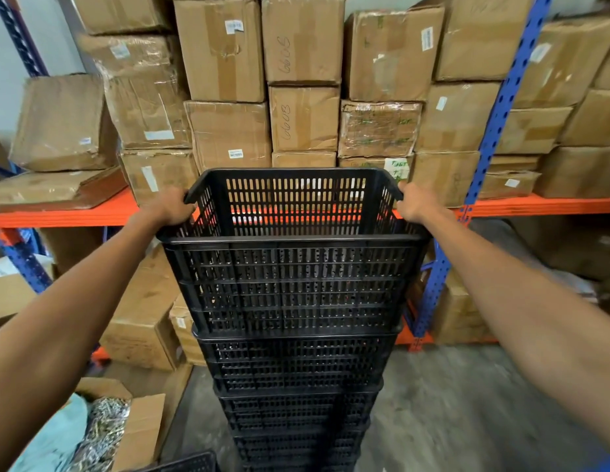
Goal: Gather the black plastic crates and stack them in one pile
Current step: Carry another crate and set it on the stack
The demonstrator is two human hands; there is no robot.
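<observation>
Black slotted plastic, rigid and ribbed: the top crate (293, 253) sits at the head of the pile (296, 396), dead centre. Left hand (170, 206) at nine o'clock and right hand (416, 202) at three each clamp its rim, fingers curled closed. Best lowered level, corners aligned, so it nests squarely. Another crate's corner (191, 464) peeks at six o'clock.

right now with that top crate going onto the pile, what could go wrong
1. The pile is already tall and narrow; a push from the top crate could tip it toward the shelf boxes.
2. The left hand and right hand grip the side rims, so fingers might get pinched if it drops into the crate below.
3. Another crate and an open carton sit by the base, likely trip hazards.
</observation>
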